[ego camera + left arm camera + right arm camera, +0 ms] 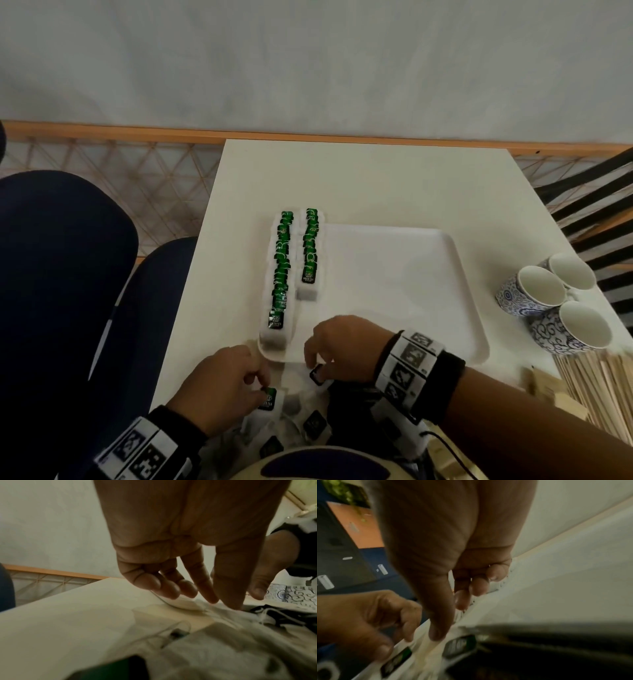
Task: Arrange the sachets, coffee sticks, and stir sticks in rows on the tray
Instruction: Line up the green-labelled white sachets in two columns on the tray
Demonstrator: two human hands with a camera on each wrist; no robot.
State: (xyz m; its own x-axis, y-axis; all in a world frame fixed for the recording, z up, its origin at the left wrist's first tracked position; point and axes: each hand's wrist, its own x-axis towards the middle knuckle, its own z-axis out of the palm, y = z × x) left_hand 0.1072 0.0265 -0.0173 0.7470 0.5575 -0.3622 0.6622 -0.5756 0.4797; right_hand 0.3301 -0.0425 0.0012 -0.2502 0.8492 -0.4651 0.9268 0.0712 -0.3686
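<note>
Sachet (270, 399) pinched by left hand (222, 383), right hand (342, 346) pinching another.

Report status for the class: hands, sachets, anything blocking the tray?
Both hands picking sachets from the loose pile. Two sachet rows on tray. Nothing blocking.

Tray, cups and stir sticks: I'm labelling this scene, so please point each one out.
Tray (404, 274), head view, bare white floor right of the sachet rows.
Cups (541, 286), head view, inside of the left cup.
Stir sticks (596, 387), head view, middle of the wooden bundle.
</note>
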